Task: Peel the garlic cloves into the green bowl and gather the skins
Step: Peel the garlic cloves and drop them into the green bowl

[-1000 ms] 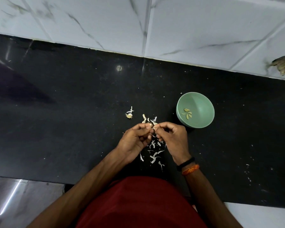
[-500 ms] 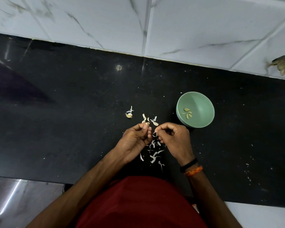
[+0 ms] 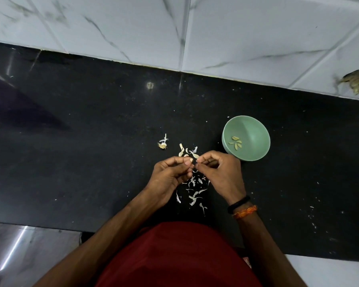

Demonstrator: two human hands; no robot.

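Observation:
My left hand [image 3: 171, 172] and my right hand [image 3: 222, 172] meet fingertip to fingertip over the black counter [image 3: 91, 152]. Between them they pinch a small garlic clove [image 3: 192, 160], mostly hidden by the fingers. White garlic skins [image 3: 194, 191] lie scattered on the counter under and behind my hands. A few unpeeled cloves [image 3: 181, 151] lie just beyond my fingertips. The green bowl [image 3: 255, 129] stands to the right of my right hand, with several peeled cloves [image 3: 235, 141] inside.
The garlic root stub [image 3: 163, 145] with a bit of skin lies left of the cloves. A white marble-tiled wall [image 3: 216, 34] backs the counter. Small white flecks [image 3: 311, 216] dot the counter at the right. The counter's front edge runs close to my body.
My hands have stayed in place over the skins; the fingertips have worked slightly at the clove. The bowl and the cloves on the counter have not moved.

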